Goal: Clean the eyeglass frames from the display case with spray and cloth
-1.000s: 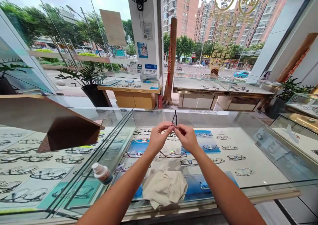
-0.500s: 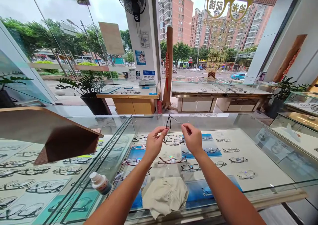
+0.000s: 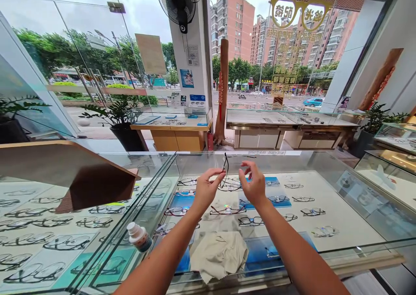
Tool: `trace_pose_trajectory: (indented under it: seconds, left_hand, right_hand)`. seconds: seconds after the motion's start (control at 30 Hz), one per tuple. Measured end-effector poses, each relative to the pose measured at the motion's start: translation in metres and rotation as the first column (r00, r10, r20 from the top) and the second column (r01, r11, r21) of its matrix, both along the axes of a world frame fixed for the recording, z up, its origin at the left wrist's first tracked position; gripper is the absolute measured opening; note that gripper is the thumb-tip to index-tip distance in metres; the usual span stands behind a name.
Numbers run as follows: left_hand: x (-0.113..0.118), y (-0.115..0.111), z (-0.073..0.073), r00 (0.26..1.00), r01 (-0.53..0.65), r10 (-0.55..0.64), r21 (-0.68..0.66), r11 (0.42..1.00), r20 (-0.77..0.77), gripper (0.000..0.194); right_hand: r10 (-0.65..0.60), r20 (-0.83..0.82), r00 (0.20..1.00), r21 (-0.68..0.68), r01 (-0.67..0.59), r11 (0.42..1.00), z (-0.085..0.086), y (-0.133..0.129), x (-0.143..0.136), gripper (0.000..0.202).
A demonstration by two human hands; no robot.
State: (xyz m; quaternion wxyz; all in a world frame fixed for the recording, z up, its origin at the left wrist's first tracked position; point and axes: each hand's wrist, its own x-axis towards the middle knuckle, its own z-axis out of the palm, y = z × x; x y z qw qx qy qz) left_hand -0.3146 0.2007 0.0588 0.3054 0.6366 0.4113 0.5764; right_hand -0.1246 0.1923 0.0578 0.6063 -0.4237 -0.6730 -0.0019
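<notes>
My left hand [image 3: 209, 186] pinches a dark, thin-framed pair of eyeglasses [image 3: 226, 164] above the glass display case [image 3: 338, 247]. One temple of the glasses stretches out to the right, over my right hand. My right hand [image 3: 253, 184] is apart from the frame, its fingers loosely curled with a gap between thumb and fingertips and nothing in them. On the glass top in front of me lies a crumpled beige cloth [image 3: 219, 257]. A white-capped bottle [image 3: 139, 237] stands left of my left forearm.
Several rows of eyeglasses [image 3: 228, 210] lie inside the case under the glass. A brown angled panel [image 3: 97, 186] rises at the left above a neighbouring case. Farther back are a wooden cabinet [image 3: 177, 139], a potted plant [image 3: 125, 132] and a wooden post [image 3: 223, 82].
My right hand has let go of the eyeglasses' temple, its fingers now parted. The left hand still holds the glasses, and that temple now points out to the right.
</notes>
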Motion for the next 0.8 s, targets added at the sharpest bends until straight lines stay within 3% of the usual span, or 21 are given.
trace_pose_trajectory:
  seconds: [0.13,0.23,0.43,0.6,0.67,0.73,0.8]
  left_hand:
    - [0.001,-0.006,0.004,1.000,0.024,-0.024,0.024,0.999,0.014,0.030]
    - [0.001,-0.009,0.006,0.999,0.031,-0.032,0.042,0.999,0.023,0.028]
    - [-0.002,-0.007,0.005,0.997,-0.043,0.041,0.026,0.999,0.059,0.033]
    - [-0.006,0.001,0.000,0.984,-0.107,0.102,0.033,0.994,0.145,0.038]
    - [-0.008,0.002,0.000,0.978,-0.125,0.116,0.041,0.991,0.172,0.039]
    - [-0.009,0.002,0.002,0.978,-0.130,0.122,0.038,0.991,0.167,0.039]
    - [-0.007,-0.001,0.004,0.984,-0.112,0.106,0.032,0.993,0.142,0.038]
  right_hand:
    - [0.157,0.172,0.973,0.016,-0.163,0.987,-0.001,-0.012,-0.017,0.031]
    - [0.160,0.216,0.963,0.031,-0.170,0.985,-0.001,-0.015,-0.023,0.036]
    - [0.011,0.239,0.971,0.006,-0.013,1.000,-0.002,-0.012,-0.017,0.031]
    - [-0.124,0.264,0.957,-0.097,0.154,0.983,-0.004,-0.004,-0.010,0.022]
    - [-0.155,0.318,0.935,-0.154,0.212,0.965,-0.006,-0.001,-0.009,0.031]
    - [-0.168,0.356,0.919,-0.174,0.242,0.955,-0.006,-0.001,-0.008,0.035]
    - [-0.153,0.348,0.925,-0.144,0.214,0.966,-0.004,-0.003,-0.010,0.021]
